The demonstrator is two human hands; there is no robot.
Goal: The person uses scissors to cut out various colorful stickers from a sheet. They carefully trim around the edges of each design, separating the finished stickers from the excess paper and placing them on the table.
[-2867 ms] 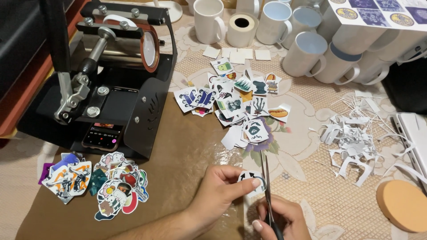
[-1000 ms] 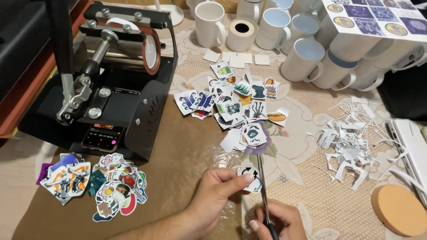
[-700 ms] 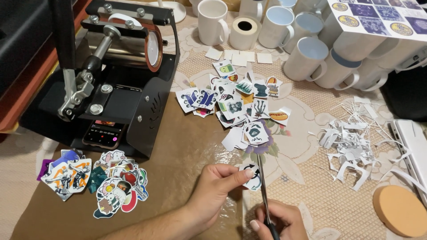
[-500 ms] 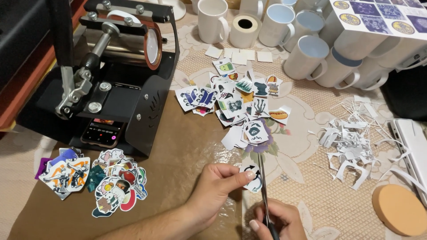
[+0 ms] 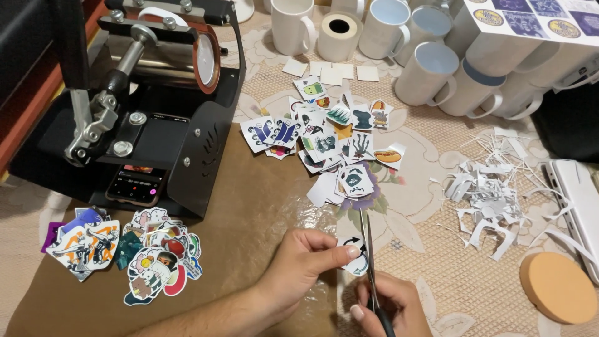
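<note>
From the head view, looking down: the left hand [image 5: 306, 262] pinches a small round sticker cut-out [image 5: 355, 254] between thumb and fingertips, holding it just above the desk [image 5: 437, 262] near its near edge. The right hand [image 5: 390, 306] is closed around the handles of a pair of scissors [image 5: 369, 259], the blades pointing away from the person and nearly shut, right against the edge of the cut-out. Under both hands lies a sheet of brown paper [image 5: 249, 218], covering the near left part of the desk; the rest shows a lace tablecloth.

At the near left corner sits a pile of finished stickers [image 5: 125, 246], colourful, overlapping each other. Behind it, along the left edge, stands a black mug press [image 5: 150, 106] with a lever handle, and a phone [image 5: 134, 184] with a lit screen lies on its base.

In the middle of the desk, a loose heap of uncut printed pictures [image 5: 324, 137] spreads out, some face down. Towards the right edge there's a scatter of white paper trimmings [image 5: 493, 193], and near the near right corner a round orange pad [image 5: 555, 287] lies flat. A white flat device [image 5: 580, 206] runs along the right edge, partly cut off from view.

Along the far edge stand white mugs [image 5: 430, 72], several on their sides, with a roll of tape [image 5: 339, 34] between two upright ones. A printed sheet [image 5: 536, 15] rests atop the mugs at the far right corner.
</note>
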